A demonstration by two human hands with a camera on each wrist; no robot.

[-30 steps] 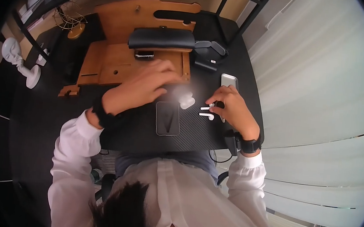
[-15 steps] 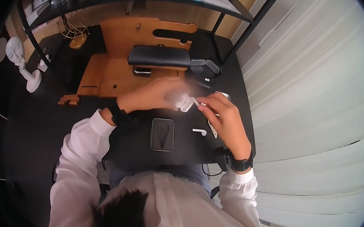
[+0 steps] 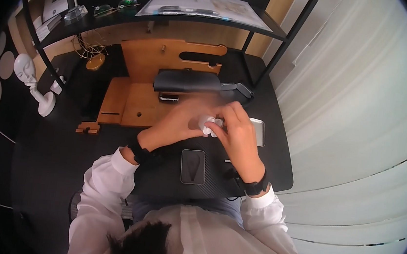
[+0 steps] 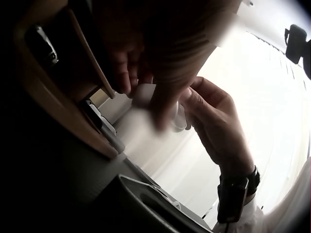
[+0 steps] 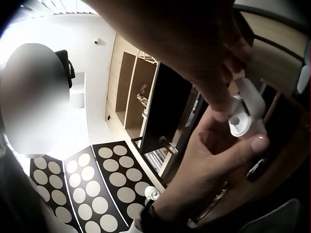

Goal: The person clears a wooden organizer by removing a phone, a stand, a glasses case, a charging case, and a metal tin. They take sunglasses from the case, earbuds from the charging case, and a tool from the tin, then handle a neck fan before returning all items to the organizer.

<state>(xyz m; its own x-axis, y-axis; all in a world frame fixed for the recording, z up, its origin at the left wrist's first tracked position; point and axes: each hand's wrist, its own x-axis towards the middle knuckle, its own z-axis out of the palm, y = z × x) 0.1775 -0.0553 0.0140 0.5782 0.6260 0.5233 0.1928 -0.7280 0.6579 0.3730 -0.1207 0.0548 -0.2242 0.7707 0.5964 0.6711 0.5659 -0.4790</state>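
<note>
In the head view the left hand [image 3: 182, 120] holds a small white earbud case [image 3: 207, 126] above the desk, its thumb along one side. The right wrist view has the case's lid [image 5: 252, 99] standing open and the left thumb [image 5: 250, 148] on the body. Bent over the case, the right hand [image 3: 242, 143] has thumb and fingers on a white earbud [image 5: 237, 121] at the opening; how deep it sits cannot be told. Another white earbud [image 3: 228, 161] lies on the desk, mostly hidden by the right hand.
A rectangular tin [image 3: 193, 167] lies in front of the hands, and a silver tray [image 3: 258, 132] is to their right. Behind are a wooden stand [image 3: 142, 55], a black case [image 3: 187, 81] and folded glasses [image 3: 236, 89]. A shelf [image 3: 125, 19] spans the back.
The right hand has lifted one earbud from the desk to the case. The left hand has brought the case closer to the right hand. The head view has shifted, showing more shelf.
</note>
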